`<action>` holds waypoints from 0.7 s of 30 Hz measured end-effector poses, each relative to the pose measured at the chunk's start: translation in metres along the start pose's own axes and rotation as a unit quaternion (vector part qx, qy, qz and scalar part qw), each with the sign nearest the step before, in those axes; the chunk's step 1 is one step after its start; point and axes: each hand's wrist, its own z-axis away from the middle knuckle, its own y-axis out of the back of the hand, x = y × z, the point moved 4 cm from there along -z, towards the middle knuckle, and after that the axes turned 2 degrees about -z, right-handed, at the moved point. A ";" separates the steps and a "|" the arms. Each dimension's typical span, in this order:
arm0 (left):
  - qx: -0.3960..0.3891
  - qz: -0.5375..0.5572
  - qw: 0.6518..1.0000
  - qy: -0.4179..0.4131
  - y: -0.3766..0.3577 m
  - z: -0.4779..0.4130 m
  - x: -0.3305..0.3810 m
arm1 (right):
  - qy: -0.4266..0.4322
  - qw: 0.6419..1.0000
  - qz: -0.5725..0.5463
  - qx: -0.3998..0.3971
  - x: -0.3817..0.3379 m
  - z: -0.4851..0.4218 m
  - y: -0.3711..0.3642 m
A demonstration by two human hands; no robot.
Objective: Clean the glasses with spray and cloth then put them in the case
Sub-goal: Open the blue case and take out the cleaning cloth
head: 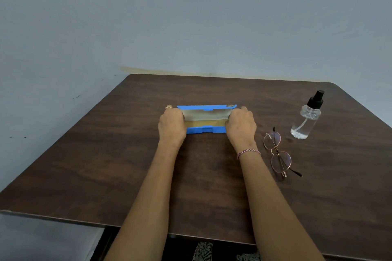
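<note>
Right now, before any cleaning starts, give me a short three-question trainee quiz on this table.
1. True or false: the glasses lie inside the blue case.
2. What grips the open case's two ends? A) the left hand and the right hand; B) the left hand alone; C) neither hand.
3. Fill in: the spray bottle stands ___ on the table, beyond the glasses.
Key: 1 false, they lie on the table to the right of the case; 2 A; 3 upright.
</note>
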 end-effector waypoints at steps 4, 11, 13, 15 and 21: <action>-0.009 -0.044 0.999 0.005 -0.001 0.001 0.008 | -0.005 0.999 0.033 -0.011 -0.003 0.001 0.001; -0.017 -0.057 0.998 0.018 0.000 0.000 0.009 | -0.019 0.995 0.097 -0.009 -0.005 -0.002 0.001; -0.008 -0.056 0.998 0.007 -0.001 -0.002 0.007 | -0.026 0.996 0.087 -0.002 -0.004 -0.005 0.001; 0.003 -0.040 0.999 -0.004 -0.002 -0.004 0.003 | -0.032 0.997 0.065 0.009 -0.002 -0.007 0.001; 0.016 0.098 0.994 0.038 0.003 -0.008 -0.011 | -0.051 0.991 -0.120 0.001 0.008 -0.009 -0.002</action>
